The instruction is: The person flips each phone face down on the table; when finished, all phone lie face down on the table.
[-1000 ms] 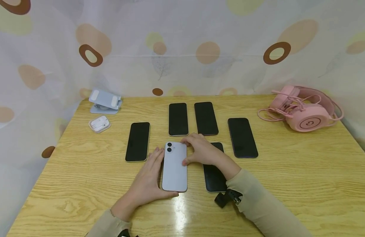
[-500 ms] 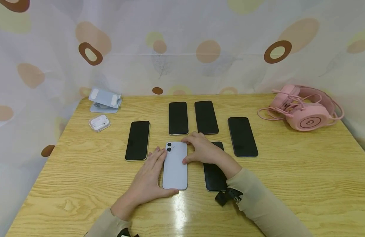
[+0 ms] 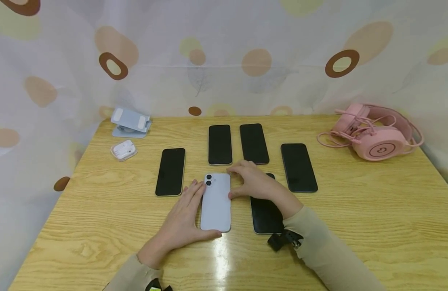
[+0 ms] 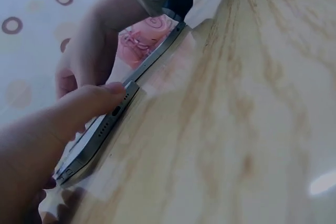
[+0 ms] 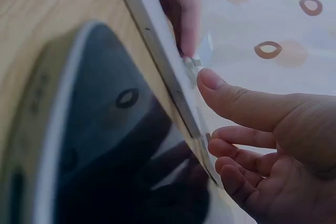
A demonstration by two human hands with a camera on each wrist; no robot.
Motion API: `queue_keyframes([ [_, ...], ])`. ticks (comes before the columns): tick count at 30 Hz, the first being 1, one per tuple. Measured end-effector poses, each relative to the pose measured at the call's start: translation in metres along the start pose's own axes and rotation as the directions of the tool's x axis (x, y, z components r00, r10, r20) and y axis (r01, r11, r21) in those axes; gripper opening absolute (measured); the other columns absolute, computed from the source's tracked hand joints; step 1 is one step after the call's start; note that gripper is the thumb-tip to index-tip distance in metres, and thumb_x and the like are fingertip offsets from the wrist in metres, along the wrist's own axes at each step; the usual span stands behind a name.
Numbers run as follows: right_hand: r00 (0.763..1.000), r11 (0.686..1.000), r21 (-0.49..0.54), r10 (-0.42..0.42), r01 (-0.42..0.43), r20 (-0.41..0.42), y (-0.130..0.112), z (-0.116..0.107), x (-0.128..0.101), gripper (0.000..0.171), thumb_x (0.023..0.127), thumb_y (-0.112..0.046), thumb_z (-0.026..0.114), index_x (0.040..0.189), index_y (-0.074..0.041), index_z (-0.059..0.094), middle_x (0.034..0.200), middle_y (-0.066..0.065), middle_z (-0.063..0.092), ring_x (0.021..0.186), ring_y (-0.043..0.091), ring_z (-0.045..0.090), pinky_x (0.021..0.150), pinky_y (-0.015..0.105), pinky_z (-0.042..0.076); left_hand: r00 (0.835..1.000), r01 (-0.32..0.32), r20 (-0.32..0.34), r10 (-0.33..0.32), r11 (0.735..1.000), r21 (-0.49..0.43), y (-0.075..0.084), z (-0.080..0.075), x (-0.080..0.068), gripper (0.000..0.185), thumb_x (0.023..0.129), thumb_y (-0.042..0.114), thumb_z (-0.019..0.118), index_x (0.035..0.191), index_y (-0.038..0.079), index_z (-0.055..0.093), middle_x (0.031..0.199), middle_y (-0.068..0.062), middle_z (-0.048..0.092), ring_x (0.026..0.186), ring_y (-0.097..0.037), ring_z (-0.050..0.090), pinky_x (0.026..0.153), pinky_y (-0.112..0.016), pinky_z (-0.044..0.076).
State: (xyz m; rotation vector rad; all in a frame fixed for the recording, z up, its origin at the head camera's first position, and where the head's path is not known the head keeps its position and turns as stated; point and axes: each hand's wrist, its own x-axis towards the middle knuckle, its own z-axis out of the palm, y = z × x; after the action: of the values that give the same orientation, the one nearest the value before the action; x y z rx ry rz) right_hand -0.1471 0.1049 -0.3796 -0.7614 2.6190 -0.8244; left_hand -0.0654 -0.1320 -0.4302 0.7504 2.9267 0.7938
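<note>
A white smartphone point(image 3: 215, 204) lies back up, its two camera lenses at the top left. My left hand point(image 3: 180, 220) is alongside it, fingers straight against the left edge. The left thumb point(image 4: 105, 98) touches the bottom edge beside the charging port in the left wrist view. My right hand point(image 3: 254, 182) is at the upper right edge, fingers near the top corner. Seen from the right wrist, the right thumb point(image 5: 236, 100) stands slightly off the phone and the other fingers are loosely bent. Beneath the right wrist lies a black-screened phone point(image 3: 266, 216), partly covered.
Around these lie more dark-screened phones: one on the left point(image 3: 171, 171), two at the back, including a phone point(image 3: 220, 144), and one on the right point(image 3: 299, 167). Pink headphones point(image 3: 380, 139), a blue folding stand point(image 3: 131, 122) and boxed earphones point(image 3: 124, 150) are farther out.
My right hand has eased slightly to the right, its thumb drawing off the white smartphone. The left hand and the phones keep their places.
</note>
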Motion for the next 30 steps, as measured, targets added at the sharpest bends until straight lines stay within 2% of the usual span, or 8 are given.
queue_keyframes([
  [4,1.0,1.0,0.008,0.005,-0.005,0.005,0.013,-0.018,-0.016,0.066,0.08,-0.027,0.078,0.135,-0.001,0.052,0.124,0.013,0.051,0.11,0.029,0.046,0.09,0.044,0.043,1.0,0.031,-0.004,-0.031,0.997,-0.067,0.009,0.0,0.003,0.12,0.066,0.073,0.069,0.152,0.007,0.02,0.158,-0.008,0.015,0.144,-0.018,0.008,0.113,-0.043,0.016],
  [7,1.0,1.0,-0.011,-0.004,0.004,0.0,0.029,-0.032,-0.03,0.063,0.082,-0.024,0.077,0.134,0.0,0.052,0.121,0.013,0.053,0.107,0.03,0.048,0.09,0.046,0.043,1.0,0.01,-0.006,-0.011,0.995,-0.102,0.022,0.001,0.01,0.116,0.068,0.068,0.072,0.152,0.007,0.02,0.157,-0.007,0.017,0.144,-0.019,0.011,0.112,-0.044,0.017],
  [12,0.999,0.995,-0.09,-0.036,0.032,-0.035,0.052,-0.048,-0.048,0.053,0.082,-0.017,0.076,0.129,0.001,0.057,0.118,0.014,0.057,0.106,0.033,0.049,0.092,0.051,0.038,0.996,-0.076,0.036,0.08,0.991,-0.112,0.05,0.01,0.028,0.114,0.07,0.068,0.07,0.153,0.008,0.018,0.158,-0.007,0.016,0.144,-0.016,0.008,0.113,-0.041,0.016],
  [17,0.999,0.99,-0.139,-0.042,0.038,-0.022,0.062,-0.053,-0.054,0.046,0.082,-0.009,0.075,0.124,0.002,0.06,0.116,0.014,0.058,0.101,0.031,0.05,0.088,0.048,0.039,0.981,-0.174,0.068,0.183,0.978,-0.119,0.071,0.027,0.045,0.114,0.072,0.069,0.067,0.153,0.006,0.017,0.158,-0.006,0.014,0.145,-0.017,0.005,0.114,-0.038,0.013],
  [20,0.999,0.988,-0.15,-0.03,0.032,0.013,0.065,-0.052,-0.053,0.047,0.081,-0.008,0.076,0.124,0.002,0.06,0.116,0.014,0.058,0.102,0.031,0.05,0.088,0.047,0.041,0.976,-0.202,0.063,0.209,0.975,-0.092,0.075,0.035,0.05,0.113,0.072,0.07,0.066,0.152,0.005,0.019,0.158,-0.007,0.015,0.145,-0.018,0.006,0.114,-0.038,0.013],
  [23,0.999,0.99,-0.139,-0.02,0.026,0.044,0.067,-0.051,-0.053,0.051,0.078,-0.01,0.078,0.124,0.002,0.06,0.116,0.013,0.057,0.105,0.032,0.05,0.09,0.048,0.041,0.976,-0.205,0.064,0.208,0.978,-0.048,0.076,0.04,0.051,0.113,0.072,0.071,0.065,0.151,0.004,0.02,0.157,-0.007,0.016,0.145,-0.018,0.006,0.114,-0.037,0.013],
  [30,0.995,0.992,-0.11,-0.047,0.056,0.086,0.072,-0.053,-0.053,0.065,0.072,-0.014,0.083,0.129,-0.001,0.057,0.119,0.013,0.053,0.106,0.03,0.047,0.089,0.046,0.041,0.97,-0.233,0.079,0.23,0.972,0.018,0.077,0.041,0.053,0.112,0.074,0.071,0.064,0.15,0.001,0.022,0.158,-0.009,0.014,0.145,-0.02,0.004,0.114,-0.037,0.013],
])
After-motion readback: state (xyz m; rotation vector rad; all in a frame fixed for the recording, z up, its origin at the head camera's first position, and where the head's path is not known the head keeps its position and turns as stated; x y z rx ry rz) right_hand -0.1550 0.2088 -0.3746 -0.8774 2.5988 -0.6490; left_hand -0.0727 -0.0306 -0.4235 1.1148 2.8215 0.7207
